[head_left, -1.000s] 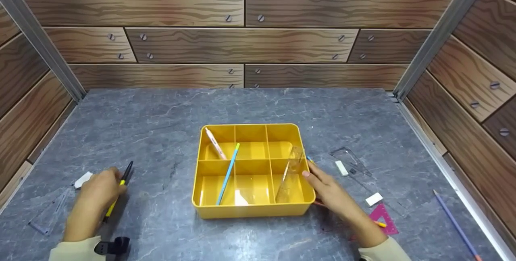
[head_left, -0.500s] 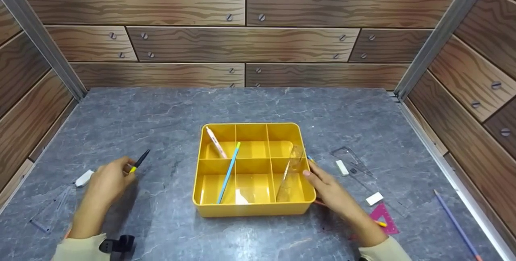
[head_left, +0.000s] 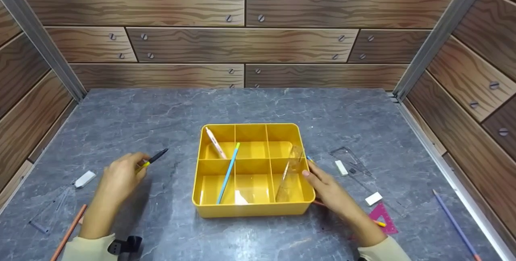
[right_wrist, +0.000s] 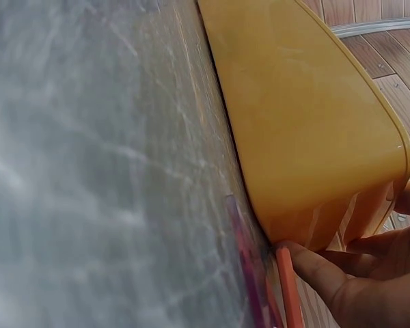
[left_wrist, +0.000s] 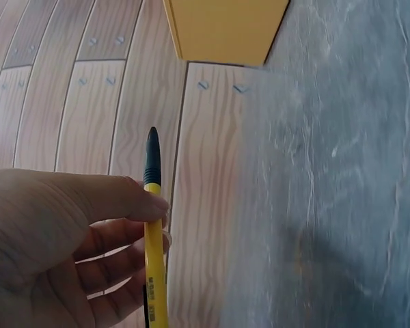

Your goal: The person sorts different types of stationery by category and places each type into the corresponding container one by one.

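My left hand (head_left: 123,178) pinches a yellow pen (left_wrist: 154,253) with a black tip between thumb and fingers, above the table left of the yellow divided box (head_left: 254,210). The pen points up and to the right in the head view. My right hand (head_left: 332,194) rests against the box's right side, fingers laid along the outer wall and one tip at the rim. Inside the box lie a pink pen (head_left: 215,143), a blue pencil (head_left: 227,176) leaning across a divider, and a clear ruler (head_left: 287,176).
At left lie a white block (head_left: 85,179), a clear set square (head_left: 50,214) and an orange pencil (head_left: 69,232). At right are two white erasers (head_left: 341,168), a dark-edged clear set square (head_left: 354,162), a pink set square (head_left: 390,218) and a purple pencil (head_left: 455,222). Wood-patterned walls surround the table.
My left hand has lifted the yellow pen and moved it right and farther from me, uncovering the white block and the orange pencil. The right hand and box stay put.
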`<state>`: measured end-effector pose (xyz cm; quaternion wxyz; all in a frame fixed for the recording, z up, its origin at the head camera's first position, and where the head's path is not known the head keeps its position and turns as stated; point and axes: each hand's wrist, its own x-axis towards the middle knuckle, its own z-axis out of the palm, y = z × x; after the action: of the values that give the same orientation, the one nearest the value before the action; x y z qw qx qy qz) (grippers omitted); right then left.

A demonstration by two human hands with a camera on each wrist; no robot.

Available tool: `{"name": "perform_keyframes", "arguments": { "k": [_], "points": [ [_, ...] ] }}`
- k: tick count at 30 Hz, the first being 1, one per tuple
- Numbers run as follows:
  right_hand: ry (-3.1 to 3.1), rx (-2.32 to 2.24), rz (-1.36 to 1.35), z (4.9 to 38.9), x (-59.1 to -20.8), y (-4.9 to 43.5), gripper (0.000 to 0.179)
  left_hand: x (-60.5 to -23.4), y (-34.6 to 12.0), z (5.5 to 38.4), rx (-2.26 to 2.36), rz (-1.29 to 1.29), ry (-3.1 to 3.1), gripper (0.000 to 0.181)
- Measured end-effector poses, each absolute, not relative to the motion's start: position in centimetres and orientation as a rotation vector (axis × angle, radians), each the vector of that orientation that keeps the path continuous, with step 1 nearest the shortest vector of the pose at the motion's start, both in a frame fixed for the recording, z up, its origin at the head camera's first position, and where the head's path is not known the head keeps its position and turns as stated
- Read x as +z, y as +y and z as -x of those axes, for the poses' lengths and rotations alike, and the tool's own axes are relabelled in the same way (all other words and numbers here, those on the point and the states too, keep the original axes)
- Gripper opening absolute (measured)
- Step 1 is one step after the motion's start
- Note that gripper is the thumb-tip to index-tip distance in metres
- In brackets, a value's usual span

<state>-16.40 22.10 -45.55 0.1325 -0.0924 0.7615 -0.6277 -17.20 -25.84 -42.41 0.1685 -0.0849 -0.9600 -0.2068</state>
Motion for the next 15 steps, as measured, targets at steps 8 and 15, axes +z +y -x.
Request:
{"name": "perform_keyframes", "arguments": {
  "k": [8,15],
  "points": [
    [2.323,-1.775,0.255,16.5,-45.5,22.1,0.061,-41.8,-23.6,18.2,-0.554,0.341,-2.617,0.019],
    [2.299,-1.796,0.262,16.5,-45.5,22.0,0.061,-41.0,-21.7,19.4,-0.526,0.418,-2.543,0.018]
  ]
}}
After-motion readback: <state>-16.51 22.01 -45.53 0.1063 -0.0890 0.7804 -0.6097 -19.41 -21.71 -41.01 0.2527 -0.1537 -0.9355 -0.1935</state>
